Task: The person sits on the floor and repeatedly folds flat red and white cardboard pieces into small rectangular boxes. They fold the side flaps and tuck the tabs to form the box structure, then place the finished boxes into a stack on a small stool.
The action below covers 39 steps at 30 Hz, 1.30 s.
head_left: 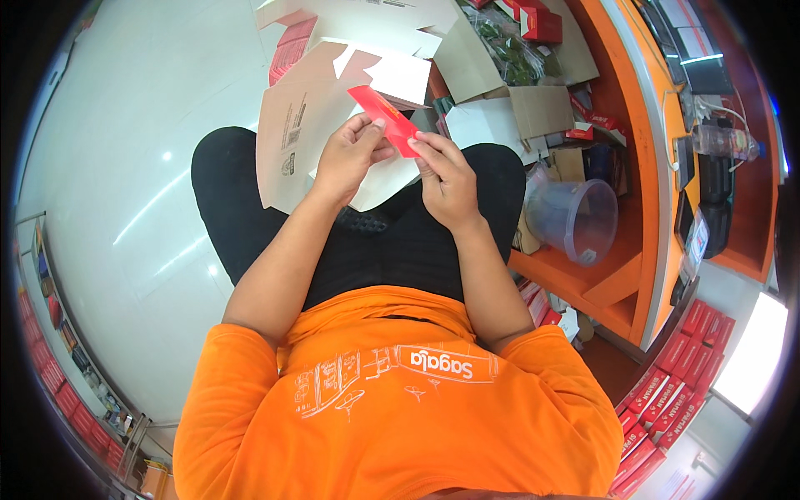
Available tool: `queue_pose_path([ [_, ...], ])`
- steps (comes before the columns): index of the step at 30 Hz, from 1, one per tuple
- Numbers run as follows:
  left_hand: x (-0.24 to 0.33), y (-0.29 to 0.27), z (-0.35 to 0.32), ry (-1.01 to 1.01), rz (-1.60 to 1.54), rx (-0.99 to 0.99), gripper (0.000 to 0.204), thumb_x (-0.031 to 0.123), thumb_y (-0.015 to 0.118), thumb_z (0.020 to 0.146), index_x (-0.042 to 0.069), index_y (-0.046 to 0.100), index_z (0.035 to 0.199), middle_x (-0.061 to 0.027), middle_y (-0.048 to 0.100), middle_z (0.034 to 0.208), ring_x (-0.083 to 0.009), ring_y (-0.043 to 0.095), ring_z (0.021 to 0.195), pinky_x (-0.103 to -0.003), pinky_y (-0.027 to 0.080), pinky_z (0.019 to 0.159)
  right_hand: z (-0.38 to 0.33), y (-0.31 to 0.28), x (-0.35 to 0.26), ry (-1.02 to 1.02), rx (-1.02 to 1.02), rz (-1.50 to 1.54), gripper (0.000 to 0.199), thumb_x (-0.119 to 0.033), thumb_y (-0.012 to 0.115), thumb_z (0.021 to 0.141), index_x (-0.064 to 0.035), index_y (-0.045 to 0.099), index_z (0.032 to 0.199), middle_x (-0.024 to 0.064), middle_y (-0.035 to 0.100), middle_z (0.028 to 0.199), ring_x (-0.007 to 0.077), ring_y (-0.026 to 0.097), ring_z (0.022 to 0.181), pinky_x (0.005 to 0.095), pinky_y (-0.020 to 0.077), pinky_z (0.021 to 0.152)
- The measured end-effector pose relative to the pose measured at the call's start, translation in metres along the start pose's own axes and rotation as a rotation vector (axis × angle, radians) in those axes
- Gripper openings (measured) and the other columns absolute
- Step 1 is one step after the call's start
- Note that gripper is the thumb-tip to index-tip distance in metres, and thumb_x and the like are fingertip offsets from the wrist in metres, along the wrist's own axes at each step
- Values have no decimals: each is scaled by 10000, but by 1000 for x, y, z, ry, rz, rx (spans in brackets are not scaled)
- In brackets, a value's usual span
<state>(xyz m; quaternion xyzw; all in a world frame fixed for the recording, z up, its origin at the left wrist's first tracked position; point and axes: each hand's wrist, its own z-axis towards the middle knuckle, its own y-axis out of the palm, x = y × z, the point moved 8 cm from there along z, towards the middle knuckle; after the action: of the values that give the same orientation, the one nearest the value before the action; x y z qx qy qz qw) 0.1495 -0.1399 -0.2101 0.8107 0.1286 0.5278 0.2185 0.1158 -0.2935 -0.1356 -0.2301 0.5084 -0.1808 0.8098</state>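
A narrow, flat red piece [389, 117], like a folded carton or packet, is held slantwise above my lap between both hands. My left hand [354, 157] pinches its near-left edge between thumb and fingers. On the lower right end, my right hand [447, 177] grips it with thumb and fingertips. Beneath my hands, an unfolded cardboard box [287, 117], pale brown with a white inside, lies open across my knees. Whether anything is inside the red piece, I cannot tell.
Stacked red cartons [292, 52] stand behind the open box. Far right, a cardboard box [542, 112] holds plastic-wrapped green stuff and red cartons. A clear plastic bucket [575, 218] sits in the orange shelf [621, 287] by my right knee. White floor tiles [125, 167] spread leftward.
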Motion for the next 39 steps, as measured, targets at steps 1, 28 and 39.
queue_pose_path([
  [1,-4,-3,0,-17,-41,0,357,267,587,1052,1,574,1290,-94,672,1185,-160,673,1047,-318,558,937,0,1,-1,-3,-9,-7,231,-76,677,970,-50,728,1194,164,666,1210,299,683,1057,351,549,897],
  [28,-6,16,-14,-21,-115,-80,267,147,581,1052,-57,643,1213,-112,697,1171,-172,697,1028,-310,597,927,-16,11,-11,-67,128,-158,331,-51,698,929,-8,700,1257,227,575,1307,350,612,1172,378,561,895],
  [39,-20,29,-21,-65,41,-145,260,163,550,1067,-27,652,1212,-93,697,1181,-158,685,1053,-321,561,986,-15,8,-2,-6,145,-197,323,-83,693,930,-15,714,1245,213,584,1328,359,589,1185,423,479,1005],
])
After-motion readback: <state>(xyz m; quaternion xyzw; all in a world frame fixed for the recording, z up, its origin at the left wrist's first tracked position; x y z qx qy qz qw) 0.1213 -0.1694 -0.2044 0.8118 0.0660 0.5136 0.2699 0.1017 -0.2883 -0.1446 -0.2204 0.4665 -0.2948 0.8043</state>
